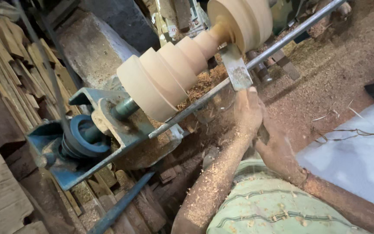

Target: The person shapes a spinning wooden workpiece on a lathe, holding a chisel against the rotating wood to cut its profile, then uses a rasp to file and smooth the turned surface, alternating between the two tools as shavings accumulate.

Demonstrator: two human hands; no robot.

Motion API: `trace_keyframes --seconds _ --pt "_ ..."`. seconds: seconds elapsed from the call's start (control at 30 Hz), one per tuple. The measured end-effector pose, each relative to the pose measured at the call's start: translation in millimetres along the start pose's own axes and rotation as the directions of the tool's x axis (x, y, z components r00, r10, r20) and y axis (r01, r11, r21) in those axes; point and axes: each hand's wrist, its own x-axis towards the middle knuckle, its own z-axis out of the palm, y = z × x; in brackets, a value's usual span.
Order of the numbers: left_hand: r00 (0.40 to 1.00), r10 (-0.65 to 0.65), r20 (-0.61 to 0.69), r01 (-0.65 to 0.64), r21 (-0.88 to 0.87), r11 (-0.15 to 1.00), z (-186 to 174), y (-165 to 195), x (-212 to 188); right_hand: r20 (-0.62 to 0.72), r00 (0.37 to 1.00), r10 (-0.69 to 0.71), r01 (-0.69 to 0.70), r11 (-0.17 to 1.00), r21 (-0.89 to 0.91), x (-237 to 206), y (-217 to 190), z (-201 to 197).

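— So where was the wooden workpiece [182,65] at that moment?

— Mounted crosswise on the lathe, its wide stepped end next to the blue metal bracket [109,125] and pulley [81,138]. It narrowed in steps to a thin neck, then flared into a second disc further from the bracket.

— And the hands?

— Both sat below the workpiece, near the neck. The left hand [247,115] was wrapped closed around a flat steel chisel [235,67], whose blade rested on the long metal rod [256,60] that ran alongside the workpiece. The right hand [278,149] gripped closed lower down, just behind the left; its fingers were partly hidden, so I judged that from its curl on the handle.

— How would the wood handle?

— Stiff and fairly heavy, I'd say, smooth and dusty, so a bit slippery. The thin neck looked the weak point; the wide stepped end near the bracket seemed the safer place to hold.

— Anything else around?

— Sawdust [330,73] lay everywhere beyond the workpiece, and stacked wood scraps [14,78] beside the bracket.
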Motion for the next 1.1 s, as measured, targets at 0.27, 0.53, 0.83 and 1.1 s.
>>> trace_keyframes --seconds 0.27,0.53,0.83,1.1 --pt "0.993 0.038 -0.115 -0.008 0.248 0.969 4.6 -9.3 -3.5 0.018 0.999 0.045 -0.044 0.998 -0.034 -2.2 1.5 -0.1" --pt "0.997 0.003 -0.081 0.01 0.164 0.986 4.3 -0.3 -6.5 0.093 0.993 0.076 -0.106 0.921 0.374 -1.2 -0.5 0.3" --pt "0.991 -0.122 -0.061 0.12 -0.024 0.992 10.7 6.5 -2.7 0.092 0.993 0.078 -0.092 0.984 0.151 -1.6 -0.2 -9.2" --pt "0.999 -0.039 0.005 0.039 -0.094 0.995 11.3 11.9 -1.5 0.086 0.991 0.099 -0.116 0.968 0.224 3.8 5.2 -9.2"
